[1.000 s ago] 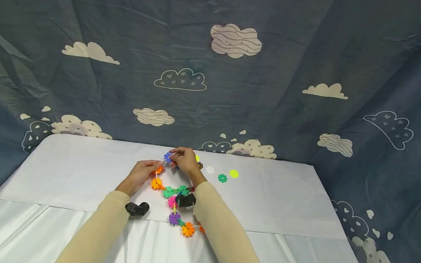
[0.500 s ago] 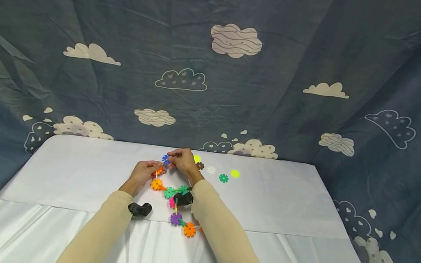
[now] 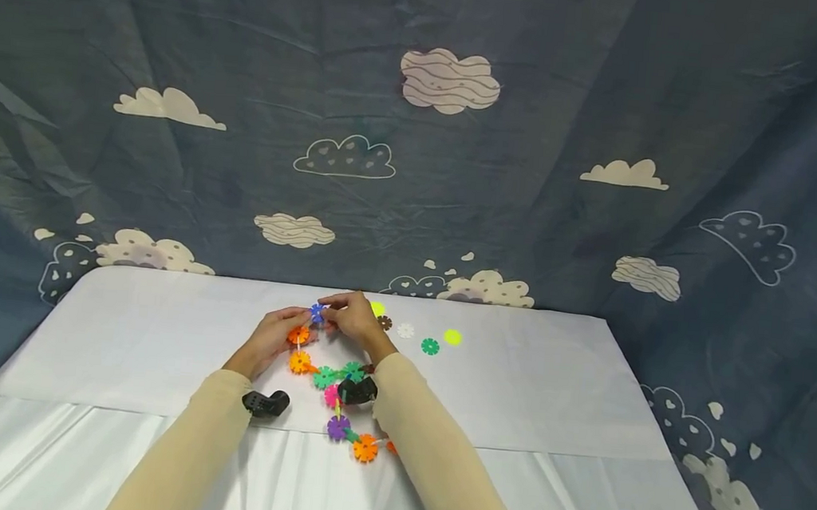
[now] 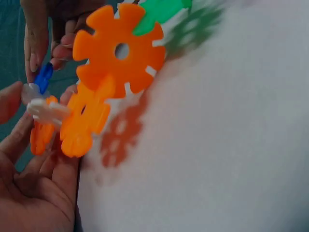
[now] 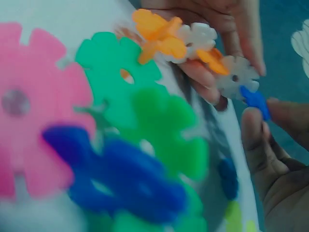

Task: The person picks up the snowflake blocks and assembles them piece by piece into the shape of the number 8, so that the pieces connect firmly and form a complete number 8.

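Note:
A chain of slotted, flower-shaped plastic discs curves across the white table. At its far end my left hand grips the translucent white disc, next to an orange disc. Thumb and fingers of my right hand pinch a blue disc, which sits at the edge of the white one, standing crosswise to it. From there the chain runs through another orange disc, green discs, a pink one and a purple one toward a nearer orange disc. My right forearm hides part of it.
Loose discs lie right of my right hand: a brown one, a white one, a green one and a yellow one. A dark cloud-patterned cloth hangs behind the white table.
The blue disc and my right hand have come slightly down toward my left hand. The view has shifted a little; the loose discs and the rest of the chain look the same.

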The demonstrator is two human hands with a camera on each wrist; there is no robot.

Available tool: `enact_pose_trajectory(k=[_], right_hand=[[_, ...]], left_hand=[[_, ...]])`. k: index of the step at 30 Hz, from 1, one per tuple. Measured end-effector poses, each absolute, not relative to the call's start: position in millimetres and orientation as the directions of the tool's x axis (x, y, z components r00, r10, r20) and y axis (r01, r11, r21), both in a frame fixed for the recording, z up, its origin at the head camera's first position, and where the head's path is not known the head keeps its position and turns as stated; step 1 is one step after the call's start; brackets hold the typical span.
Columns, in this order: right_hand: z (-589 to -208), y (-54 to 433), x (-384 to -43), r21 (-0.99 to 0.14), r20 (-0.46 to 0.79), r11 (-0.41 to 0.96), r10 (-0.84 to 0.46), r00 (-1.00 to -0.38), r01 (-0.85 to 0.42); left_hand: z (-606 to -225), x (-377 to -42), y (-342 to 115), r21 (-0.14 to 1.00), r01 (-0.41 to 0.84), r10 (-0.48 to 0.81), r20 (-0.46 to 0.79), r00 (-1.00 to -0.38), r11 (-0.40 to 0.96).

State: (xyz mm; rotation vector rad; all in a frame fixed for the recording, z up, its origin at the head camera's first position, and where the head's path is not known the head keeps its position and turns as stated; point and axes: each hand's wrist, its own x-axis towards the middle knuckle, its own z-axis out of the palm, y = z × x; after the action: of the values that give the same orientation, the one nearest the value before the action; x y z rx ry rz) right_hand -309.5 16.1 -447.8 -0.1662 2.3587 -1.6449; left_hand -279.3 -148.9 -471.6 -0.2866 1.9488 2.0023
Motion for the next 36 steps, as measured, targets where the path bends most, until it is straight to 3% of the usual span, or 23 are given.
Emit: enact_pose_trajectory(k=[6, 10, 16, 21, 28, 36], right_hand=[[-438.8, 60.8, -310.7, -0.914, -0.125, 0.405, -0.232, -0.965, 0.021], [-435.2, 110.6, -308.1, -0.845, -0.140, 0.534, -0.154, -0.978, 0.037], [-443.5, 167.4, -294.0, -0.698, -0.190, 0.709, -0.048, -0.981, 0.100], [-454.6, 185.1, -280.4, -0.665, -0.197, 0.738, -0.020, -0.980, 0.119], [-461.2, 182.3, -278.7, -0.715, -0.101, 0.697, -0.016, -0.995, 0.061], [-452.9, 151.9, -287.7, -0.906, -0.045, 0.424, -0.102, -0.994, -0.002]], left_hand=[[-468.4, -281.0, -143.6, 0.905, -0.416, -0.006, -0.418, -0.909, 0.092], [-464.8, -282.7, -142.1, 0.886, -0.438, -0.033, -0.439, -0.898, 0.154], [-460.9, -285.6, -140.3, 0.888, -0.441, -0.006, -0.444, -0.896, 0.133], [-462.4, -285.9, -134.1, 0.891, -0.438, 0.015, -0.443, -0.897, 0.122], [-465.2, -286.0, -134.3, 0.889, -0.438, 0.012, -0.444, -0.896, 0.135], [-466.6, -287.4, -133.1, 0.884, -0.427, -0.006, -0.434, -0.901, 0.189]])
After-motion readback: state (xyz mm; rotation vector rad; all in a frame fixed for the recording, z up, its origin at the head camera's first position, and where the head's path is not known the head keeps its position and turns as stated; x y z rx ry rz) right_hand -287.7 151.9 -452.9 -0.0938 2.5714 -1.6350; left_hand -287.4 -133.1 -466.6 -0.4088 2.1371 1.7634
